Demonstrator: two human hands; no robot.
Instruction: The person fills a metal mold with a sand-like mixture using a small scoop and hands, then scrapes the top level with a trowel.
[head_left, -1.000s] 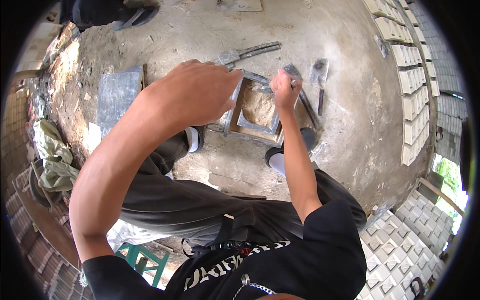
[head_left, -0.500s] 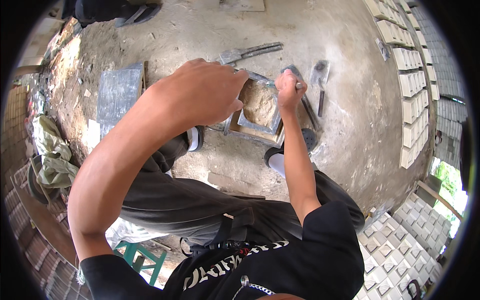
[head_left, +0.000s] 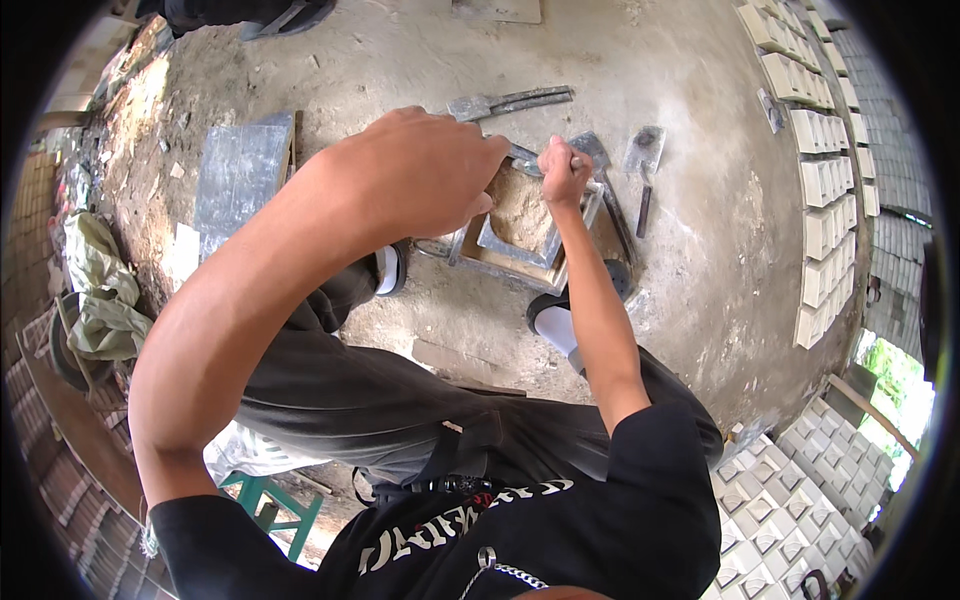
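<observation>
A square metal mould [head_left: 500,245] packed with sandy mix [head_left: 520,205] stands on a board on the ground between my feet. My right hand [head_left: 562,172] is closed around a flat metal tool [head_left: 592,150] at the mould's far edge. A grey strip runs from it toward my left hand [head_left: 420,175]. My left hand hovers over the mould's left side with its fingers curled down. What those fingers grip is hidden.
A trowel [head_left: 642,160] lies right of the mould and another metal tool [head_left: 510,102] lies beyond it. A grey metal plate [head_left: 240,170] sits to the left. Rows of pale cast tiles [head_left: 820,180] line the right. More tiles [head_left: 780,510] lie at lower right, a green stool [head_left: 270,500] below.
My right hand has slid the tool a little left along the mould's far edge. My left hand has stayed over the left side.
</observation>
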